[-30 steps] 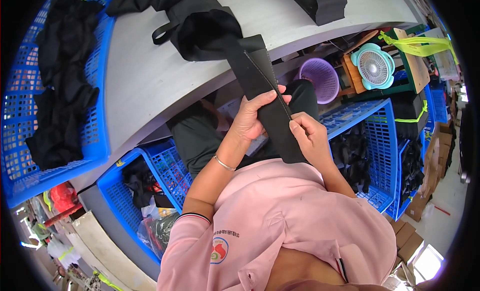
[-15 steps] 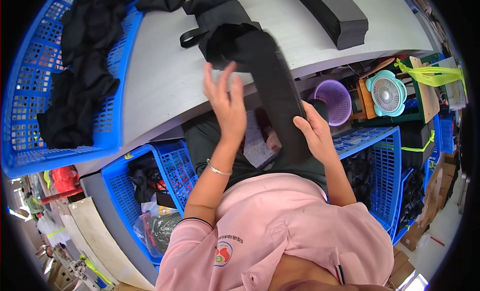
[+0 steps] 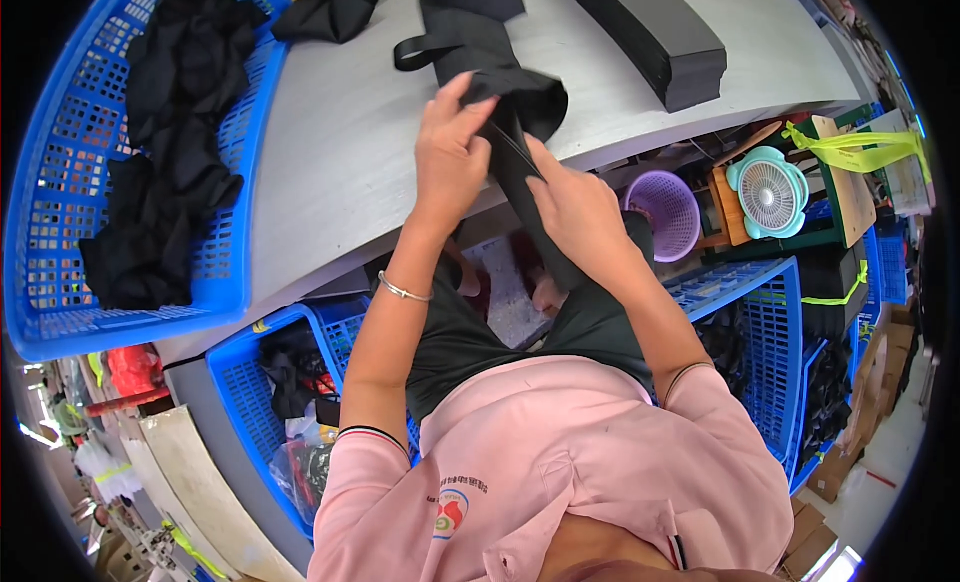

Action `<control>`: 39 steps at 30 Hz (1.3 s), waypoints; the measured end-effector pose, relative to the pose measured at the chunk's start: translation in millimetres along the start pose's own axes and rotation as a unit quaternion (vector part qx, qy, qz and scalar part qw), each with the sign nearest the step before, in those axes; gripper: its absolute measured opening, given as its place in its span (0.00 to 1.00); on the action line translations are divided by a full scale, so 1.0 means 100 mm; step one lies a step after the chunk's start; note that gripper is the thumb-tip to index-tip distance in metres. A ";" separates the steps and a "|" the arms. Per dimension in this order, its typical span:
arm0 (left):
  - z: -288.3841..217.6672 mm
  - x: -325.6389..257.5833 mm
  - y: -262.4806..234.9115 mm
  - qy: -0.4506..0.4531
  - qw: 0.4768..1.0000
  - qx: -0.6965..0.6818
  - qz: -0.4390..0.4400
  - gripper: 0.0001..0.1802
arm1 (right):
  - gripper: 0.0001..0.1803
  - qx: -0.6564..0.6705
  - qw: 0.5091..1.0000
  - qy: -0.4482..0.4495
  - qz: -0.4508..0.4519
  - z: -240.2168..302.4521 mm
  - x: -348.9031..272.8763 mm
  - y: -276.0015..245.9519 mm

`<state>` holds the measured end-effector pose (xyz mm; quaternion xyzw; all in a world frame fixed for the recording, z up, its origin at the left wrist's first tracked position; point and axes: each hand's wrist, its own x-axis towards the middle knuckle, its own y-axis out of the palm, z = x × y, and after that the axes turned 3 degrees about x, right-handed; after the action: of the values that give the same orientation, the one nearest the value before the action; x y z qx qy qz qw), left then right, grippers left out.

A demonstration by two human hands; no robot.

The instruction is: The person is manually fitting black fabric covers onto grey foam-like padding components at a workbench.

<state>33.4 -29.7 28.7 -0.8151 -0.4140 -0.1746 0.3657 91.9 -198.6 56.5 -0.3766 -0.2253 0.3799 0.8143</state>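
Observation:
A long piece of black fabric [image 3: 470, 47] with a strap loop runs from the far part of the table toward me. Its near end stands open like a sleeve over the table edge. At that opening my left hand [image 3: 450, 157] is closed, thumb and forefinger pinching the cloth's left side. A long, narrow, flat black panel [image 3: 545, 232] slants from the opening down over my lap. My right hand [image 3: 580, 212] grips the panel's upper part close to the opening, its fingertips partly hidden. How far the panel reaches into the fabric I cannot tell.
A stack of long black panels [image 3: 665, 47] lies at the table's far right. On the left stands a blue basket [image 3: 225, 272] with black cloth; another black bundle [image 3: 330, 10] sits beside it. Below are blue crates [image 3: 240, 382], a purple basket [image 3: 665, 217] and a small fan [image 3: 768, 189].
My left hand has gone from spread fingers to pinching the fabric. My right hand has moved up and left along the panel, whose upper end is now at the fabric's opening.

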 end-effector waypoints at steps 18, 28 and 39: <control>-0.77 -0.87 -0.18 -0.038 0.998 -0.029 0.037 0.52 | 0.24 0.693 0.663 0.253 -0.127 -0.10 0.20 0.07; -0.91 -0.75 -0.06 -0.043 0.986 -0.125 -0.098 0.37 | 0.20 0.726 0.644 0.215 -0.111 -0.12 0.09 0.14; -0.90 -0.90 -0.02 -0.054 0.984 -0.156 -0.064 0.36 | 0.19 0.768 0.604 0.198 -0.079 -0.23 0.11 0.36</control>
<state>-20.2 -144.7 37.1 -0.8423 -0.4518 -0.2158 0.1994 97.4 -184.8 15.1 0.3401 0.2868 0.2637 0.8559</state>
